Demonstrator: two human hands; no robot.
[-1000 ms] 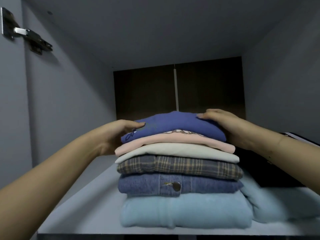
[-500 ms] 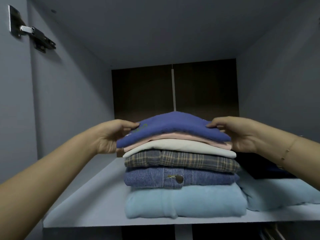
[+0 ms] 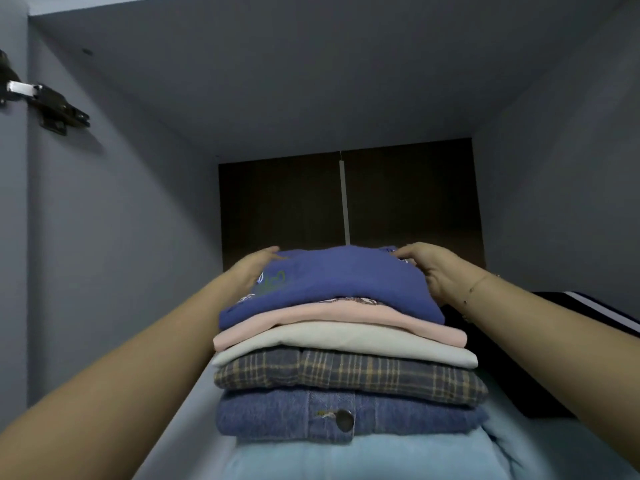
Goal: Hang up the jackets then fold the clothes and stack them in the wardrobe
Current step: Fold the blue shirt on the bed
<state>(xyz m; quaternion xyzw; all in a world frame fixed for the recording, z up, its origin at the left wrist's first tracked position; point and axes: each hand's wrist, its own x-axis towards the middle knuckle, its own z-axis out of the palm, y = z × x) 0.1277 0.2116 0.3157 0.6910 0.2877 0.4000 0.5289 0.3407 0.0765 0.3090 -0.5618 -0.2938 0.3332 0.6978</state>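
As the view closes in on the shelf (image 3: 180, 420), both hands have slid further back along the blue top (image 3: 332, 282): the left hand (image 3: 254, 268) and right hand (image 3: 429, 268) lie flat against its sides, gripping nothing. It crowns the stack (image 3: 346, 375), apparently just being squared up.

Dim, bluish, soft; edges warped.

Open room above the pile, tight at its right side

The stack of folded clothes (image 3: 343, 344) fills the middle of the shelf (image 3: 180, 431); a wide empty gap runs between its top and the wardrobe ceiling (image 3: 294, 81). Left of the stack the shelf lies bare up to the side wall (image 3: 114, 244), where a door hinge (image 3: 52, 109) juts out high up. On the right, dark folded garments (image 3: 568, 368) sit just beside the stack.
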